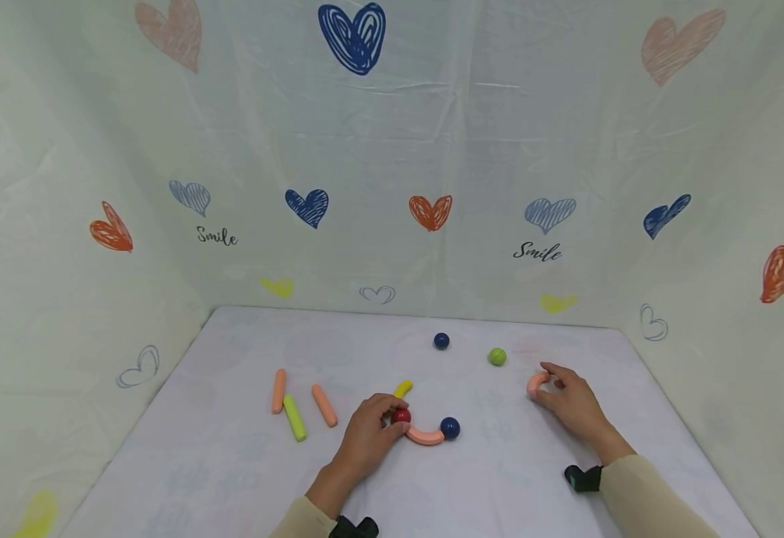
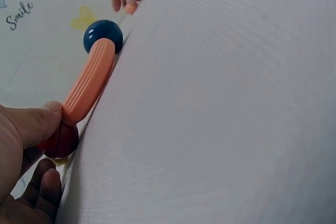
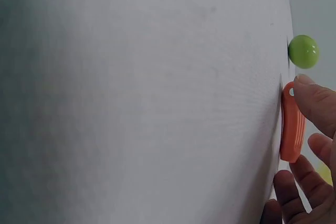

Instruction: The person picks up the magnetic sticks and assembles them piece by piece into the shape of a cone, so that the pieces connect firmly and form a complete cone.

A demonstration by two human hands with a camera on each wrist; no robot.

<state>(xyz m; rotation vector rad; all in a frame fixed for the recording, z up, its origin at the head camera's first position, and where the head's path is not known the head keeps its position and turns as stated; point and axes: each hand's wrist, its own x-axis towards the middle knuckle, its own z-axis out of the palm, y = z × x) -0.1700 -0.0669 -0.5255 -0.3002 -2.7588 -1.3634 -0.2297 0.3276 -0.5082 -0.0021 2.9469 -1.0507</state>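
The left hand (image 1: 368, 433) pinches a red ball (image 1: 401, 415) joined to a curved orange rod (image 1: 425, 436), fingers hiding most of the ball. The right hand (image 1: 569, 403) curls round another curved orange piece (image 1: 534, 384), half covered.

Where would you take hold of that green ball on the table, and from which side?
The green ball sits alone on the table, apart from the dark blue ball and from the right hand at the curved orange piece. Probably best from straight above, fingers on opposite sides at its widest part: it is round and smooth, so a push from one side would likely roll it.
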